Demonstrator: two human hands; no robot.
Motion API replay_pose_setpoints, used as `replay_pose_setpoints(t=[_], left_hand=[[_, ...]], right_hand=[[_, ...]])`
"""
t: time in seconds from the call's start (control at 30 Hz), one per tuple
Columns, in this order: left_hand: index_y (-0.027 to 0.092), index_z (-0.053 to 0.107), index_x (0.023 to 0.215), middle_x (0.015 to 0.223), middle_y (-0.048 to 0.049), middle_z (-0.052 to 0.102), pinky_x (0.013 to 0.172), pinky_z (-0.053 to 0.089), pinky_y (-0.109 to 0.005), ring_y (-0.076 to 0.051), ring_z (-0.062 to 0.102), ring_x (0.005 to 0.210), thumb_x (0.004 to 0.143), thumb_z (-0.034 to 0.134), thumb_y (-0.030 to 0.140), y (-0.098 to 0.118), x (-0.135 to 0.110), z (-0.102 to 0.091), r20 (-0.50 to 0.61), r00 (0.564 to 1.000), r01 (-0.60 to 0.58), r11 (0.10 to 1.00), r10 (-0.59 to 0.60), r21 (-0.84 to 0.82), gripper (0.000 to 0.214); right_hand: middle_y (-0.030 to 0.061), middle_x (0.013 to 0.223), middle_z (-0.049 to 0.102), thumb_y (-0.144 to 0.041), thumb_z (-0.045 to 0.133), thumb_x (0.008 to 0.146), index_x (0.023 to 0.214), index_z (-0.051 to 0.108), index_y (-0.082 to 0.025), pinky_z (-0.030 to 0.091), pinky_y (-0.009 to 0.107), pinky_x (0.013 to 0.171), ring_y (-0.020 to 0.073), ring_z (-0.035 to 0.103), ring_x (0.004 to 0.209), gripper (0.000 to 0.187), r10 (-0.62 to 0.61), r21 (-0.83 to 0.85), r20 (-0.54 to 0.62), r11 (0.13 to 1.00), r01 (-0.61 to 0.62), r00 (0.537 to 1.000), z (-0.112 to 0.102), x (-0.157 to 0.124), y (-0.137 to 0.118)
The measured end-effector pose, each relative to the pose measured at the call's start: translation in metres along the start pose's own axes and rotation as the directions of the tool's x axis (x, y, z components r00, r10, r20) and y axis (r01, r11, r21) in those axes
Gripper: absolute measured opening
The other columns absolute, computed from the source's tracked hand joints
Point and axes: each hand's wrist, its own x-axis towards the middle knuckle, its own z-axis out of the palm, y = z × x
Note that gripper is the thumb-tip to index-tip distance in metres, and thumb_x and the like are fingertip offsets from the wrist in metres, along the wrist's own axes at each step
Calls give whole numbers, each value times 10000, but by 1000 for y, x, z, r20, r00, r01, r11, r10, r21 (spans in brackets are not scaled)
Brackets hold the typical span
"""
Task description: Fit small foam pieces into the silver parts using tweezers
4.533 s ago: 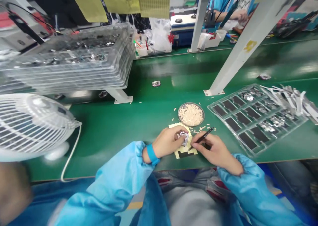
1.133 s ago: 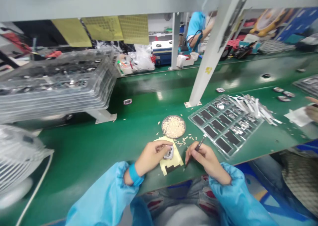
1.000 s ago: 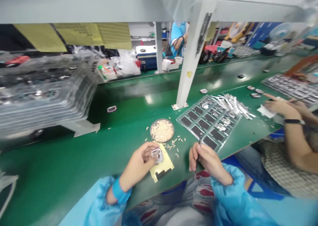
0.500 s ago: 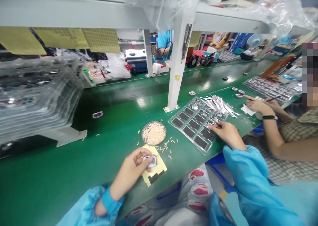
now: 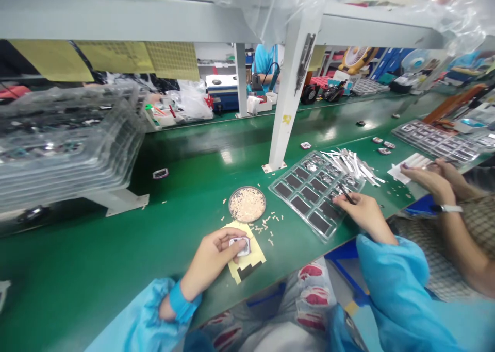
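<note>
My left hand [image 5: 216, 251] is closed around a small rounded-square device case [image 5: 245, 246], white with a purplish edge, thumb pressed on its face. It is over a yellow paper pad [image 5: 253, 262] on the green bench. My right hand [image 5: 365, 211] pinches black tweezers [image 5: 345, 193], their tips over a clear plastic tray [image 5: 294, 212]. Dark rectangular pieces [image 5: 310, 194] fill several of the tray's pockets, and small shiny parts lie in the far ones. Whether the tweezer tips grip anything is too small to tell.
A round dish of tiny beige pieces [image 5: 247, 203] stands beyond the pad, with loose ones scattered beside it. White strips [image 5: 351, 162] lie across the tray's far corner. A white post [image 5: 284, 104] rises behind. Stacked trays [image 5: 77, 171] stand left; a co-worker's hands [image 5: 433, 181] are right.
The whole view has shifted, so things sit further right. My left hand still holds the case over the pad; my right hand keeps the tweezers at the tray. The co-worker's hands have moved closer together.
</note>
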Motion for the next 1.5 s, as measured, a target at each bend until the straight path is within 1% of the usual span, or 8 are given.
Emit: replay_pose_setpoints(t=[0.1,0.23,0.3,0.43,0.67,1.0,1.27,1.5], left_hand=[[105,688,1004,811,-76,712,544,534,-189,-148,646,701,738,817,423,3,-1,2,-3,1000,-9,999,9,-35,434],[102,696,978,762,-70,699,525,523,-194,-145,635,661,752,805,428,4,-3,2,11,1000,-27,999,27,-46,411],[100,703,946,745,-70,695,524,519,-198,-145,634,646,760,799,429,4,-3,2,10,1000,-29,999,29,-42,390],[96,714,913,723,-72,694,530,510,-212,-149,630,626,733,818,447,3,-2,3,-33,999,-17,997,15,-75,408],[92,687,1191,797,-97,711,486,377,-190,-129,594,601,913,615,502,-1,-2,0,-46,997,-69,992,65,-101,500],[121,715,1175,961,-93,729,601,480,-238,-123,560,607,891,633,493,3,-11,3,-96,985,-142,989,145,40,475],[124,638,1264,1229,-150,668,909,547,-346,-264,661,1059,805,755,389,-5,-11,9,-49,985,-162,986,165,46,543],[95,613,1295,1197,-159,677,867,558,-337,-260,667,1016,768,776,325,-11,-8,9,-75,985,-145,984,153,105,598]], right_hand=[[38,667,680,-573,699,757,761,684,-149,372,245,547,164,577,608,425,18,130,-39,991,-12,999,2,-17,-20],[72,756,732,-556,731,775,785,595,-170,383,228,524,166,618,618,410,-68,443,209,896,-32,976,21,-47,-59],[83,801,746,-528,737,793,846,571,-181,440,234,581,195,677,709,388,-146,546,339,835,-68,929,37,-62,-78],[61,788,736,-468,731,826,924,618,-175,521,297,752,202,698,770,329,-296,625,437,779,-50,849,68,-89,-109],[40,761,713,-431,708,851,824,680,-167,506,276,704,172,660,732,267,-447,651,581,757,-59,680,101,-117,-135],[-3,617,608,-519,708,825,723,615,-157,426,235,568,125,550,572,387,-355,650,535,753,-105,767,130,-127,-144],[-25,536,535,-566,683,834,668,582,-167,337,226,501,94,432,492,444,-330,647,512,755,-104,793,133,-124,-140],[-45,486,458,-595,670,832,663,563,-174,259,228,452,81,330,441,467,-293,645,490,756,-115,821,135,-127,-141]])
